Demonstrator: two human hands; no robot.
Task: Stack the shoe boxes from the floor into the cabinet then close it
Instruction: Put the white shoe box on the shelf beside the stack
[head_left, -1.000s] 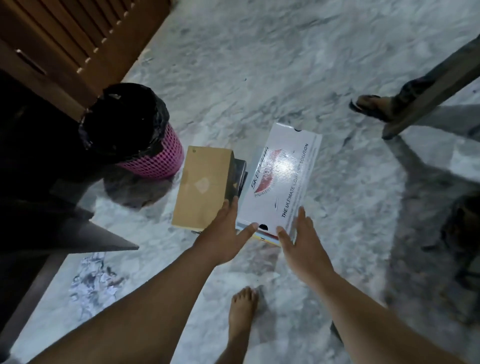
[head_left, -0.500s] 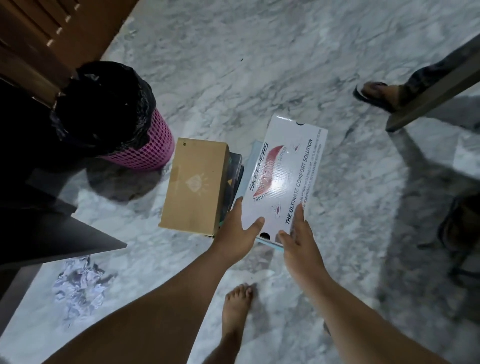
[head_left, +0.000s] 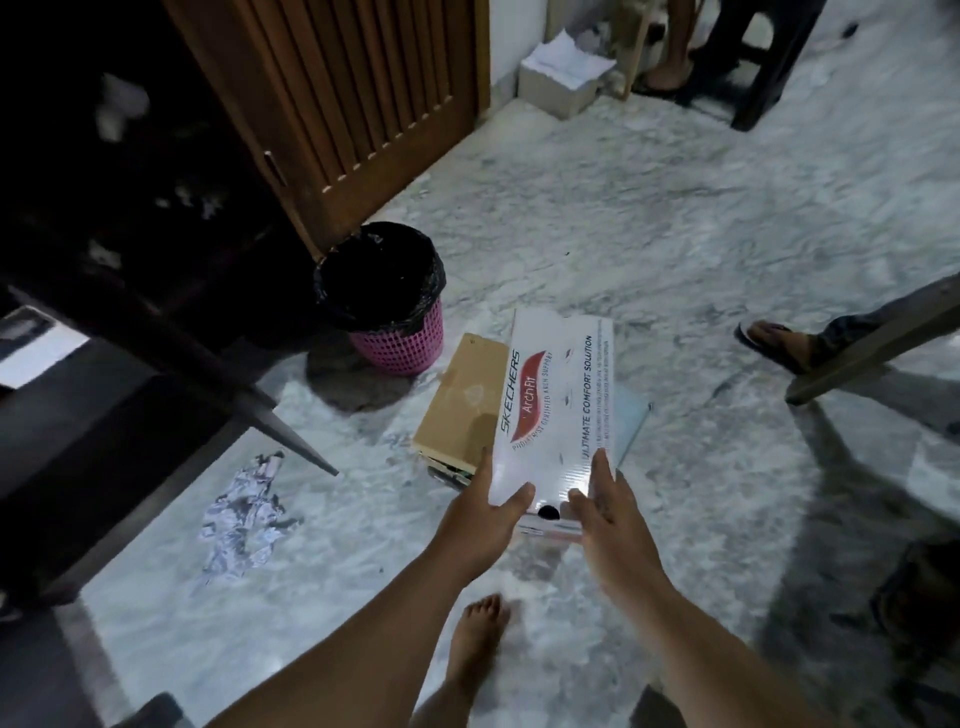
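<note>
**Risk of a dropped box on the way to the cabinet**

Cabinet (head_left: 130, 218) stood dark and open at the left of the view, its slatted wooden door (head_left: 358, 98) swung wide, so the route for the box ran leftward past a pink bin (head_left: 397, 343) lined with a black bag. A careless swing could, I judge, have knocked that bin or caught the door's edge.

White shoe box (head_left: 556, 410) was held just above the marble floor (head_left: 675, 234), seemingly raised clear of a light blue box (head_left: 631, 421) beneath it and sitting beside a brown box (head_left: 462, 400), which rested on a darker one. Its long axis ran away from the person, tilted slightly rightward at the far end, with the printed lid facing up and the near short end towards the body.

Both hands gripped only that near end. The left hand (head_left: 480, 519) clasped the left corner, thumb on the lid; the right hand (head_left: 608, 512) clasped the right corner, fingers lying along the lid's edge. With the far end unsupported, the box could probably have sagged or slipped forward, and the lid might have lifted if it were loose. A bare foot (head_left: 475, 639) stood directly below.
</note>
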